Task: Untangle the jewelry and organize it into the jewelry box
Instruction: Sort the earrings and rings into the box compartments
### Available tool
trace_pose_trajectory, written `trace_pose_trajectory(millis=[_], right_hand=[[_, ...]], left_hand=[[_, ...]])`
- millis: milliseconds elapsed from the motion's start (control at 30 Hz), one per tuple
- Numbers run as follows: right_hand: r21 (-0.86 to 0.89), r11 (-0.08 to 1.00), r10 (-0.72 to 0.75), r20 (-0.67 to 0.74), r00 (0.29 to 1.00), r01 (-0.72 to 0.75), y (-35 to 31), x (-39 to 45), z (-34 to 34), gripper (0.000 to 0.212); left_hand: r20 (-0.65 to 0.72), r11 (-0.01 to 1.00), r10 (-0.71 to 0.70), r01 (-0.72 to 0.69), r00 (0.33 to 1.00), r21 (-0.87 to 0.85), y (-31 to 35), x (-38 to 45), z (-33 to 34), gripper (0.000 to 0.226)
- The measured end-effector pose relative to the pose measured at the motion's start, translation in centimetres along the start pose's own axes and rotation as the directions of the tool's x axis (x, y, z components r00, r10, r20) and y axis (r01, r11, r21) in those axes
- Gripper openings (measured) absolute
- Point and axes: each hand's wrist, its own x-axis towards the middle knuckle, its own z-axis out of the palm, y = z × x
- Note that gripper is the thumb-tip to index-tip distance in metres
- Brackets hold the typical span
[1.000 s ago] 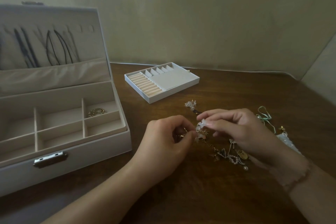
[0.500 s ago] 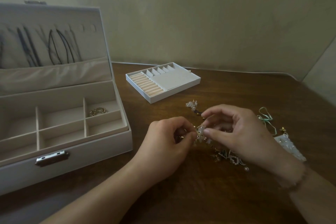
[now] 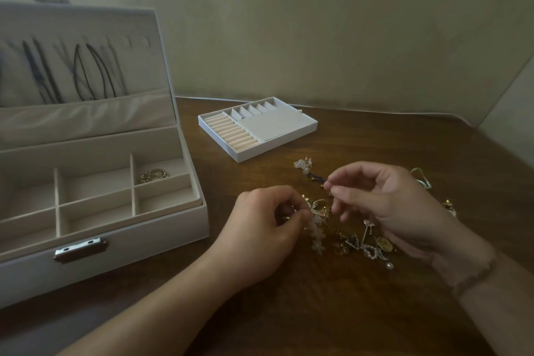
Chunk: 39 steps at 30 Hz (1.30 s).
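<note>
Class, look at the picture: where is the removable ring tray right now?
The ring tray sits on the wooden table near the wall, right of the open jewelry box and beyond both hands.

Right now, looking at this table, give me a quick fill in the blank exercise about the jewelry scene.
1. The jewelry box has its lid ____.
2. The gold chain lies in a compartment of the ____.
3. The removable tray sits on the ____.
4. The left hand and right hand both work on the tangled ____.

Missing words: open; jewelry box; table; jewelry
</note>
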Motion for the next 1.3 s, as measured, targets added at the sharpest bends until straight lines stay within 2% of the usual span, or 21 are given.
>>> trace_pose_trajectory(millis=[67, 133, 233, 333, 467, 567, 633, 700, 800, 967, 1133, 1300], right_hand=[[-0.193, 0.978, -0.080, 0.018, 0.997, 0.082, 0.0, -0.1, -0.1, 0.015], [-0.372, 0.917, -0.109, 0.110, 0.988, 0.143, -0.4, -0.4, -0.1, 0.018], [-0.428, 0.876, -0.161, 0.177, 0.971, 0.224, -0.6, -0.8, 0.1, 0.031], [-0.384, 0.895, -0.192, 0.121, 0.974, 0.224, -0.6, -0.9, 0.6, 0.034], [-0.302, 0.948, -0.062, 0.115, 0.991, 0.095, -0.3, -0.6, 0.8, 0.037], [-0.065, 0.996, 0.071, 0.065, 0.995, -0.067, -0.2, -0.5, 1.1, 0.034], [0.159, 0.975, 0.144, 0.097, 0.985, -0.158, -0.4, -0.5, 1.2, 0.037], [0.280, 0.938, 0.164, 0.161, 0.973, -0.205, -0.8, -0.5, 1.1, 0.040], [0.282, 0.937, 0.146, 0.217, 0.965, -0.205, -0.9, -0.5, 0.8, 0.048], [0.228, 0.957, 0.135, 0.196, 0.971, -0.179, -0.6, -0.5, 0.7, 0.057], [0.196, 0.971, 0.121, 0.091, 0.988, -0.137, -0.5, -0.4, 1.1, 0.047], [0.170, 0.980, 0.096, 0.037, 0.995, -0.101, -0.4, -0.4, 1.2, 0.025]], left_hand=[[0.001, 0.999, -0.003, 0.003, 1.000, -0.049, 0.0, 0.1, -0.1, 0.007], [0.030, 0.986, -0.027, 0.032, 0.999, -0.163, 0.0, 0.1, -0.3, 0.008], [0.055, 0.945, -0.087, 0.100, 0.995, -0.312, 0.2, 0.3, -0.4, 0.011], [0.078, 0.889, -0.160, 0.178, 0.984, -0.422, 0.3, 0.3, -0.4, 0.016], [0.139, 0.795, -0.167, 0.217, 0.976, -0.567, 0.2, 0.4, -0.7, 0.021], [0.162, 0.842, -0.141, 0.204, 0.977, -0.499, 0.2, 0.4, -0.7, 0.014], [0.164, 0.830, -0.151, 0.215, 0.975, -0.514, 0.2, 0.4, -0.5, 0.010], [0.151, 0.803, -0.177, 0.231, 0.973, -0.549, 0.2, 0.4, -0.5, 0.012], [0.128, 0.820, -0.185, 0.225, 0.974, -0.526, 0.2, 0.3, -0.5, 0.012], [0.148, 0.889, -0.165, 0.213, 0.975, -0.406, 0.3, 0.2, -0.5, 0.014], [0.064, 0.868, -0.208, 0.214, 0.976, -0.449, 0.4, 0.4, -0.3, 0.007], [0.065, 0.873, -0.212, 0.219, 0.975, -0.435, 0.3, 0.4, -0.3, 0.005]])
